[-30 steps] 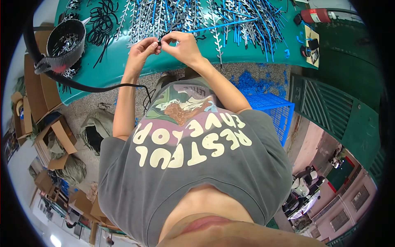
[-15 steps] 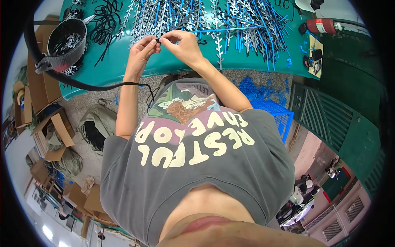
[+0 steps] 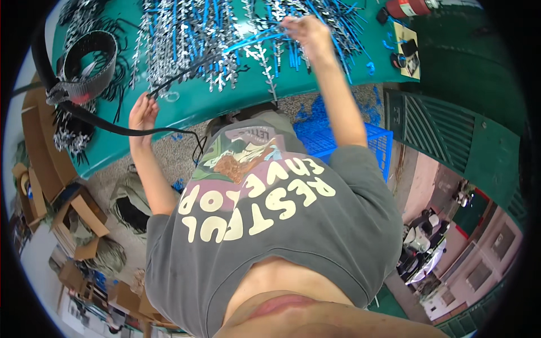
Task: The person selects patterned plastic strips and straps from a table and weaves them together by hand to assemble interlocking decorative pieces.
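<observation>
On the left, the fingertips of my left hand [image 3: 144, 115] are pinched closed on the end of a thin black cord [image 3: 183, 73]. It stretches up and right above the table edge and meets a narrow blue strip [image 3: 253, 39]. The far end of that strip is in my right hand [image 3: 309, 38], whose fingers are closed on it and smeared by motion. Beneath the stretched piece lie rows of black and silver leaf-shaped strands [image 3: 191, 28], mixed with blue strips. One silver strand [image 3: 265, 65] hangs toward the near table edge.
The table has a green cover [image 3: 127, 143]. A clear cup-like container [image 3: 90, 62] and a thick black hose [image 3: 107, 118] stand at left. At right are a red cylinder [image 3: 408, 7] and black tape [image 3: 398, 60]. A blue crate [image 3: 377, 146] and cardboard boxes [image 3: 84, 222] sit below.
My hands, close together before, are now wide apart. The left moved left and nearer, the right moved right and farther, drawing out the black cord and blue strip between them.
</observation>
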A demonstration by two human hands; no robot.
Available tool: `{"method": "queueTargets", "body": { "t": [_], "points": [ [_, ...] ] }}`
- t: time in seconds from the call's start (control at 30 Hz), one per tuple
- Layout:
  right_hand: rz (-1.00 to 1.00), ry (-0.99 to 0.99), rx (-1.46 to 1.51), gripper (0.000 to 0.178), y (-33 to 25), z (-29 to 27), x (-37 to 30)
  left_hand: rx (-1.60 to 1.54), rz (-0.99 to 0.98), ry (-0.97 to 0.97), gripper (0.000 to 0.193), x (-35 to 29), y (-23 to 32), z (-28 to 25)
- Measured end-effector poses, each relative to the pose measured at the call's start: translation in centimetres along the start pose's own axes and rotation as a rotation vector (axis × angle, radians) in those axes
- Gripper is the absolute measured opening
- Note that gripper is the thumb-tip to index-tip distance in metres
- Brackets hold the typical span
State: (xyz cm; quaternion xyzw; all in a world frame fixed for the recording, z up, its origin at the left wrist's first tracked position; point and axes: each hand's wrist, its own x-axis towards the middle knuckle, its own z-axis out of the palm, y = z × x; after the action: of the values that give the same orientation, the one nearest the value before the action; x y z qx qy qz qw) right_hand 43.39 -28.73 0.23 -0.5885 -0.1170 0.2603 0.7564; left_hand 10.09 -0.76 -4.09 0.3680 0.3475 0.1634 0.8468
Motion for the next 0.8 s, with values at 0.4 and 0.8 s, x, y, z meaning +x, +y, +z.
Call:
{"method": "queueTargets", "body": {
  "t": [0.4, 0.8],
  "points": [
    [-0.47, 1.064, -0.714, 0.023, -23.0, -32.7, 15.8, 0.093, -0.076, 0.172, 0.029, 1.9, 0.2, -2.2],
    [0.324, 0.285, -1.615, 0.042, 0.8, -22.0, 19.4, 0.154, -0.03, 0.178, 0.032, 1.1, 2.0, -0.4]
  ]
}}
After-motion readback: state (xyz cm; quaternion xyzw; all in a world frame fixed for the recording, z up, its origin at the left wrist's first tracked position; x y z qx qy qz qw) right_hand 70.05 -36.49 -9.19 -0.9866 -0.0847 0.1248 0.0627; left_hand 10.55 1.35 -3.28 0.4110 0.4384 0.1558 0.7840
